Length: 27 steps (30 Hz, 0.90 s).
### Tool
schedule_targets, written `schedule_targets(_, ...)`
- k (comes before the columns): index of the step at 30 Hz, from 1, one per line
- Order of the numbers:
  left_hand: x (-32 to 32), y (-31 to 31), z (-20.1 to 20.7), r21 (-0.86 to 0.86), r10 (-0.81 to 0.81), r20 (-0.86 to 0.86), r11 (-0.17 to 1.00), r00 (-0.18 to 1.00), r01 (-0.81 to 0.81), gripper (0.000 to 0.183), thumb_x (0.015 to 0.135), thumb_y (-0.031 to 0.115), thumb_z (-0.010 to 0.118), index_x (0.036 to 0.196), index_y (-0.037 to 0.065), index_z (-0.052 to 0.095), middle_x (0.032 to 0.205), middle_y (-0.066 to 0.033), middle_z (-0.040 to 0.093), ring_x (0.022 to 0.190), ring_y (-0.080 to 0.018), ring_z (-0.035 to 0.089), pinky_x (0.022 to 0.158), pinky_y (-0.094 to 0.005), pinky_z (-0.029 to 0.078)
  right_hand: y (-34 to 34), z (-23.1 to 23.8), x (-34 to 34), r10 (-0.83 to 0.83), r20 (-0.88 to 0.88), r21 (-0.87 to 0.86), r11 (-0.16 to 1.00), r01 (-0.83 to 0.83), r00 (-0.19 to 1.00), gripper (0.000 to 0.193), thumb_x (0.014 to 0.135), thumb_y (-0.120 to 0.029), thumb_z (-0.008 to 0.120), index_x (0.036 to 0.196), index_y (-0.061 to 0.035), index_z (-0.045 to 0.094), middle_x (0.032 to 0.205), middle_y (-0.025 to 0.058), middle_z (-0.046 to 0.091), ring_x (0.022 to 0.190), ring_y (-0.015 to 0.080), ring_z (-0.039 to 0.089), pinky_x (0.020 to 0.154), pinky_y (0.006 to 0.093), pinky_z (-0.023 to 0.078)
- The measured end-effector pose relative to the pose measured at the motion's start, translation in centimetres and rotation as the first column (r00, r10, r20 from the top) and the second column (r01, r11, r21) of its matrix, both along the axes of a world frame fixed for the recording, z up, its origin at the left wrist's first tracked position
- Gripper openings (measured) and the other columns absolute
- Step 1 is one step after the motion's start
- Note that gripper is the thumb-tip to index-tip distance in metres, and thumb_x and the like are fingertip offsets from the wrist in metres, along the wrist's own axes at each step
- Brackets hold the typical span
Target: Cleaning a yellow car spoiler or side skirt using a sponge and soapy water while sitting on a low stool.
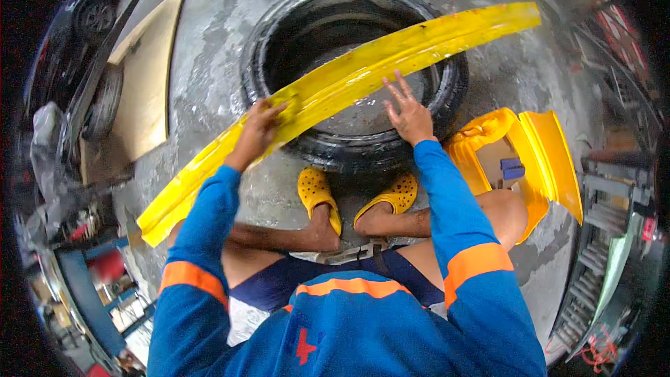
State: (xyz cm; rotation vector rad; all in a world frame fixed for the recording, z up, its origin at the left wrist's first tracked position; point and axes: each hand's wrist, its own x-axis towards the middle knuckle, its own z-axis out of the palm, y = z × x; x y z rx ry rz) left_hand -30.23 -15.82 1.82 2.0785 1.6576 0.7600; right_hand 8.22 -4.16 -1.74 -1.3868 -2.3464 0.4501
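Note:
A long, curved yellow panel [377, 63], wet and glossy, slants from lower left to upper right across a black tyre [356, 146] lying flat on the floor. My left hand [259, 129] grips the panel left of its middle, fingers over its surface; part of the grip is hidden. Close to the panel's near edge, my right hand [408, 115] has its fingers spread. One fingertip reaches that edge, though I cannot tell whether it touches.
Yellow moulded parts [551, 160] lie to the right of my knee, with a small blue object [513, 168] among them. A wooden board [143, 91] and a wheel [103, 105] are at left. Tools and shelving [87, 293] stand lower left; a metal rack [600, 237] is at right.

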Motion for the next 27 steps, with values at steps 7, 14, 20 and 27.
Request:
schedule_targets(7, -24.7, -18.8, 6.4, -0.377, 0.058, -0.529, 0.878, 0.846, -0.296, 0.032, 0.085, 0.01, 0.061, 0.115, 0.007, 0.071, 0.101, -0.0241, 0.06, 0.093, -0.0414, 0.058, 0.084, -0.0469, 0.049, 0.3, -1.1, -2.1, 0.138, -0.04, 0.174, 0.976, -0.129, 0.99, 0.047, 0.097, -0.027, 0.061, 0.141, -0.0143, 0.057, 0.154, 0.0183, 0.046, 0.138, 0.0364, 0.047, 0.11, 0.0429, 0.044)
schedule_targets(14, -20.0, -21.8, 4.0, 0.042, 0.414, -0.048, 0.91, 0.909, -0.412, 0.039, 0.085, 0.016, 0.073, 0.124, 0.013, 0.071, 0.114, -0.018, 0.062, 0.106, -0.0368, 0.06, 0.096, -0.0433, 0.051, 5.0, -3.2, -8.8, 0.18, 0.01, 0.459, 0.873, -0.164, 0.984, 0.058, 0.104, -0.045, 0.052, 0.149, -0.0087, 0.047, 0.155, 0.0148, 0.047, 0.14, 0.0422, 0.041, 0.117, 0.052, 0.03)
schedule_targets(20, -18.4, -22.9, 0.6, 0.067, 0.577, -0.178, 0.815, 0.797, -0.575, 0.035, 0.083, 0.017, 0.066, 0.117, 0.022, 0.073, 0.125, -0.0135, 0.058, 0.115, -0.0387, 0.053, 0.095, -0.0534, 0.045, 5.0, -6.3, -10.6, -0.176, 0.266, 0.392, 0.918, 0.061, 0.948, 0.059, 0.103, -0.06, 0.04, 0.158, -0.0403, 0.032, 0.165, 0.004, 0.034, 0.145, 0.0397, 0.036, 0.115, 0.0639, 0.023)
schedule_targets(27, -39.7, -42.4, -2.4, 0.249, 0.824, -0.536, 0.363, 0.185, -0.898, 0.028, 0.085, 0.019, 0.063, 0.111, 0.021, 0.073, 0.114, -0.0117, 0.066, 0.098, -0.0384, 0.062, 0.085, -0.0525, 0.051, 4.6, -6.1, -12.0, -0.064, 0.148, 0.401, 0.916, -0.001, 0.987, 0.057, 0.105, -0.05, 0.045, 0.159, -0.0329, 0.034, 0.166, 0.0058, 0.03, 0.144, 0.0375, 0.037, 0.115, 0.0591, 0.022)
